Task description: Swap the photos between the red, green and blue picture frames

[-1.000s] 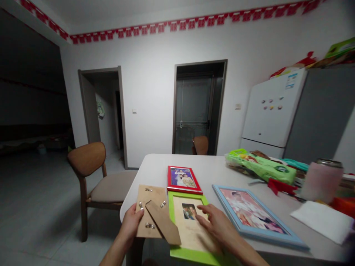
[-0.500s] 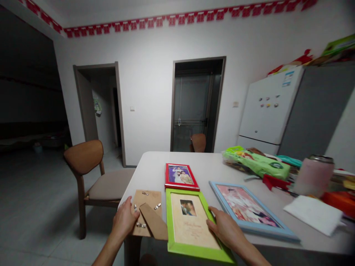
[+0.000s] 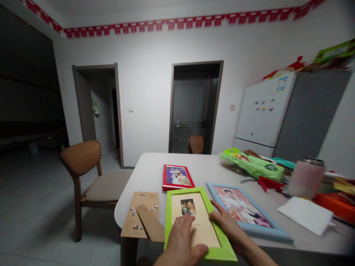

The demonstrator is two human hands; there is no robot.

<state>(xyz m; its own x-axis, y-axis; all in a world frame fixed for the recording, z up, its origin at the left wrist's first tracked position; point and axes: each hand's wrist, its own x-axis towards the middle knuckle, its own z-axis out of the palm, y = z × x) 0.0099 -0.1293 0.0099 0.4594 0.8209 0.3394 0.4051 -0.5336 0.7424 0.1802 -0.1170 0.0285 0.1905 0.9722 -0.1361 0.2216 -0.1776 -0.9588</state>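
A green photo frame [image 3: 169,216] lies face up at the table's front edge, with a small picture of two people on a cream insert. Across the lower part of that insert rests my left hand [image 3: 183,236], fingers stretched out and holding nothing. My right hand [image 3: 229,227] grips the frame's right side, thumb on top and part of the fingers hidden. To the left is a brown backing board [image 3: 146,201] with small metal clips and a support leg [image 3: 151,223]. A red photo frame [image 3: 190,177] lies behind, and a light blue photo frame [image 3: 266,231] to the right.
The white table [image 3: 149,166] carries a green packet [image 3: 249,164], a pinkish jar [image 3: 306,177] and a white tissue [image 3: 306,214] on its right side. A wooden chair [image 3: 81,157] stands at the left. Behind are a fridge [image 3: 263,118] and two doorways.
My left hand has moved right from the backing board onto the green frame's front. My right hand keeps its hold on the frame's right side. The view has shifted slightly.
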